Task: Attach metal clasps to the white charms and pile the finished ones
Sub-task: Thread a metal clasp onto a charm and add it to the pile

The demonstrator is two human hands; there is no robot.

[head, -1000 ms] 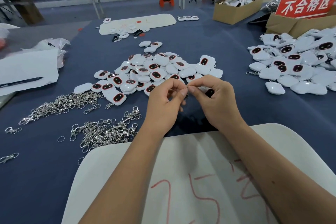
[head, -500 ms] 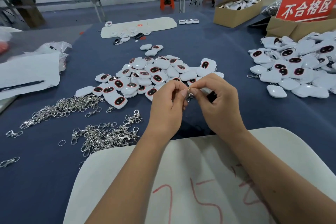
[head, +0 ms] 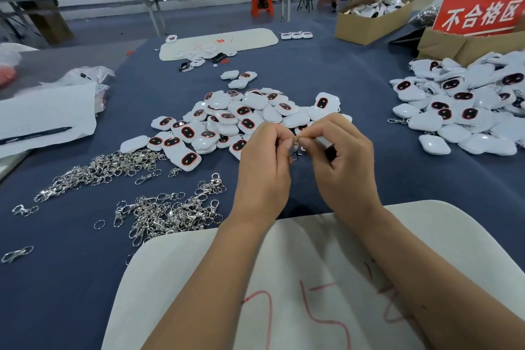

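My left hand (head: 264,167) and my right hand (head: 343,162) meet above the blue table, both pinching a small metal clasp (head: 296,148) that hangs between the fingertips. My right hand also grips a white charm (head: 324,141), mostly hidden in the palm. Behind the hands lies a heap of white charms (head: 241,116) with dark red-rimmed faces. Loose metal clasps (head: 170,212) lie in two heaps at the left. A pile of white charms with clasps (head: 466,111) sits at the right.
A white board (head: 284,278) with red marks lies under my forearms. Paper with a pen (head: 37,133) and plastic bags are at the left. Cardboard boxes (head: 369,23) and a red sign (head: 480,13) stand at the back right. Another white board (head: 221,41) lies far back.
Both hands stay together on the clasp and charm. The clasp now hangs in plain sight between the fingertips. The view has shifted slightly.
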